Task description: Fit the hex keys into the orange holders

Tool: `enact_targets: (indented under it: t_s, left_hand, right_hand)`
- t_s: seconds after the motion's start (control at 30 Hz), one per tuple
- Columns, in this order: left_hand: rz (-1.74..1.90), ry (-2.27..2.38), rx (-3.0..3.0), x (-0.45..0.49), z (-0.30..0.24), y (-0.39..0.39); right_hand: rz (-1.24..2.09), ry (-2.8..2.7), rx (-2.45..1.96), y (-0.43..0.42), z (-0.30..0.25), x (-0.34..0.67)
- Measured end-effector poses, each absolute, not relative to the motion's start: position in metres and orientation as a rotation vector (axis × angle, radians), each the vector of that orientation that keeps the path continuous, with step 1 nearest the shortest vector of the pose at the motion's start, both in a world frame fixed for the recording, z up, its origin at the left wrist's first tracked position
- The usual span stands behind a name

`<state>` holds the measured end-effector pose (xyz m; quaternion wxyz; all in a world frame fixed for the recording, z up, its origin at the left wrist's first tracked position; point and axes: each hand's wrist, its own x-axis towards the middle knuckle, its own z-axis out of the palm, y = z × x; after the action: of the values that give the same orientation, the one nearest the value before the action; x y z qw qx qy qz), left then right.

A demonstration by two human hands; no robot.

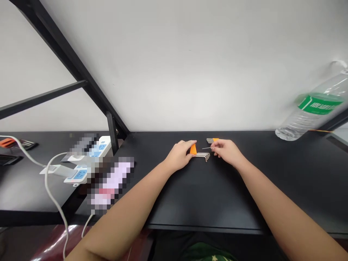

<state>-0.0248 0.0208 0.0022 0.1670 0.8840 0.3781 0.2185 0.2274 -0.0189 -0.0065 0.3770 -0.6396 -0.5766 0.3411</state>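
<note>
My left hand point(179, 155) is closed on an orange holder point(193, 149), with thumb and fingers at its two ends. Several L-shaped hex keys point(203, 156) stick out of that holder to the right, their bent ends toward me. Between the fingertips of my right hand point(225, 150) is one thin hex key point(206, 148), pointing left toward the holder and apart from it. Just behind my right hand lies a second orange holder point(215, 140) with more metal keys point(210, 140), partly hidden by the fingers.
A large clear water bottle point(312, 108) with a green label stands at the right by the wall. To the left are a pixelated phone-like object point(114, 183), a white power strip point(104, 145) with cables, and a black metal frame point(111, 132). The black table point(206, 203) ends near my body.
</note>
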Motion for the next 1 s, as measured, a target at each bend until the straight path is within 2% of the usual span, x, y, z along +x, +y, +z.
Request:
enact_targets:
  t_s: [0.2, 0.67, 0.87, 1.0]
  left_hand:
    - [0.695, 1.010, 2.468, -0.022, -0.004, 0.021]
    - [0.785, 0.869, 2.386, -0.014, -0.001, 0.010]
    - [0.769, 0.882, 2.421, -0.014, -0.001, 0.011]
    - [0.746, 0.989, 2.456, -0.019, -0.002, 0.018]
  right_hand:
    - [0.503, -1.902, -1.662, -0.020, -0.008, 0.220]
    - [0.542, -1.790, -1.316, -0.026, 0.000, 0.195]
    - [0.546, -1.720, -1.357, -0.027, 0.002, 0.187]
    - [0.576, -1.626, -1.535, -0.023, -0.001, 0.202]
